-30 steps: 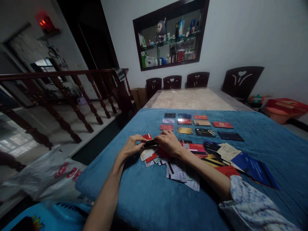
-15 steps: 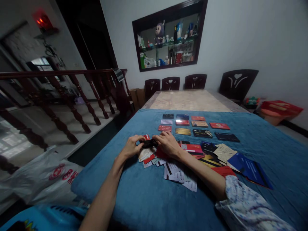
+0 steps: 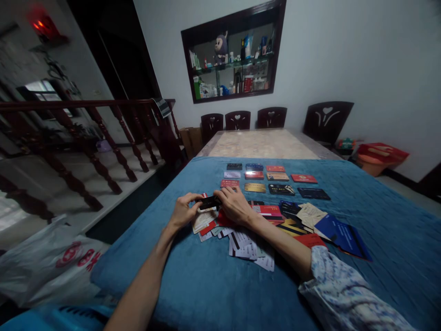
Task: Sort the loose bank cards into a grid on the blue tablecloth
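A black card (image 3: 207, 202) is held level between my two hands. My left hand (image 3: 184, 211) pinches its left end, while the fingers of my right hand (image 3: 233, 204) close on its right end. Beneath them lies a loose pile of cards, with white cards (image 3: 244, 243) fanned out toward me and a red card (image 3: 207, 228) at the left. Part of the pile is hidden by my right hand and forearm. Beyond my hands, several cards lie apart in rows, among them a gold card (image 3: 255, 187), a black card with a pale pattern (image 3: 281, 190) and a dark blue card (image 3: 313, 193).
A blue cloth (image 3: 200, 280) covers the near part of the table. Right of my forearm lie a blue folder (image 3: 344, 234), beige paper sleeves (image 3: 313, 216) and a red-and-white card (image 3: 267, 212). Chairs (image 3: 237, 120) stand at the far edge; a wooden railing (image 3: 89, 106) runs along the left.
The whole view has shifted slightly, so things sit farther left. Both hands keep hold of the black card, which shows a little more of its face now.
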The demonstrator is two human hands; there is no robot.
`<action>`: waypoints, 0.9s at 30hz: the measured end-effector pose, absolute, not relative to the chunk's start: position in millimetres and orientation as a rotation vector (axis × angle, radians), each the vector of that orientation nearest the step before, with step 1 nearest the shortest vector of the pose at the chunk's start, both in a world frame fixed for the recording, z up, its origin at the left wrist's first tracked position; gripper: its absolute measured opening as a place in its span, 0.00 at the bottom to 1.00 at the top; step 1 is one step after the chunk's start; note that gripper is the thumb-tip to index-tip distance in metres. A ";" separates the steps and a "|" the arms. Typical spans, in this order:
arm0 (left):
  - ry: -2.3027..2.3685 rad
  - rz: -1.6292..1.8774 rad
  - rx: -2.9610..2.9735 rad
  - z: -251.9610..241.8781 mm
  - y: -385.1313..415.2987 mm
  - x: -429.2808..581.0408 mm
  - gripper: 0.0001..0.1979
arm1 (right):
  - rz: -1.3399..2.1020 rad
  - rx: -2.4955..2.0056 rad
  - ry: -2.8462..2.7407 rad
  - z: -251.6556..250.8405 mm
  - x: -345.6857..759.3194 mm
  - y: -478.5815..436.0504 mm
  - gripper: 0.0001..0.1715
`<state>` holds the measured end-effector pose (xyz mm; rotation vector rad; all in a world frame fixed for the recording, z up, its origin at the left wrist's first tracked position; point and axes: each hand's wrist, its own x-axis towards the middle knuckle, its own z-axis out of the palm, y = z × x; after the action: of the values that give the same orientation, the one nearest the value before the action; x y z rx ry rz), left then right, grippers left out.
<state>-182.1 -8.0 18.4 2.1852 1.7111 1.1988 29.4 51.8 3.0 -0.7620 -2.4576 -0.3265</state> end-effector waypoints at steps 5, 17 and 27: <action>1.697 1.261 2.155 18.0 -8.1 -181.4 0.08 | -0.348 -0.741 -2.417 0.9 28.5 53.0 0.19; 1.740 1.251 2.108 19.8 -8.9 -176.4 0.09 | -0.333 -0.782 -2.404 7.0 32.4 50.5 0.18; 1.720 1.145 2.348 14.1 -5.4 -181.1 0.13 | -0.304 -0.813 -2.394 6.2 34.4 53.0 0.22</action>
<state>-181.1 -5.4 14.1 2.3485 1.7204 1.1448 34.4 53.0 6.2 -0.8132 -2.3944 -0.3040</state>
